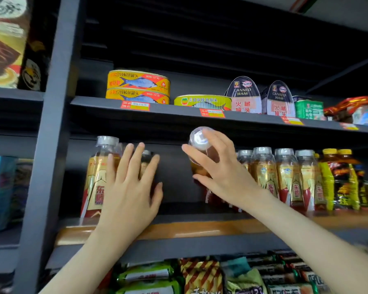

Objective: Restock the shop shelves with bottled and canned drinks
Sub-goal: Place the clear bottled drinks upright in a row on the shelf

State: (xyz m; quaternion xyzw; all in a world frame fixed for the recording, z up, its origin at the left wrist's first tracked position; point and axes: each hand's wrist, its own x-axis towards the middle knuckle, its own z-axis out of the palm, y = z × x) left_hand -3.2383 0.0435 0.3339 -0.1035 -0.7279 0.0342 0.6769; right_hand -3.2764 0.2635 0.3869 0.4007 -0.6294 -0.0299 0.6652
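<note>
two hands are up at the middle shelf [200,230], and the step in hand looks like setting one more drink into the row; the right hand [219,172] has fingers and thumb curled round the neck and shoulder of the held bottle [199,139], which is tilted with its grey cap toward the camera, in front of the dark gap; its base is hidden behind the hand, so i cannot tell whether it touches the board; the left hand [132,187] is flat, fingers straight and spread, pressing on the left bottles [98,172] near the upright post [51,145] and gripping nothing; on the far side of the gap stands the right row [285,175] of the same amber drink, then yellow-capped bottles [338,179] further along.

the next move, as i judge it, calls for righting the bottle, lowering its base into the gap between the two groups and sliding it back; the gap looks wider than one bottle, so sideways room is easy; headroom is the tight part, since the upper shelf lip [179,115] sits just above the cap, so the bottle should go in low, under that edge; a knock against the right row could topple its nearest bottles; fish tins [138,85] and ham tins [244,96] sit above; snack packets [200,276] lie below.
</note>
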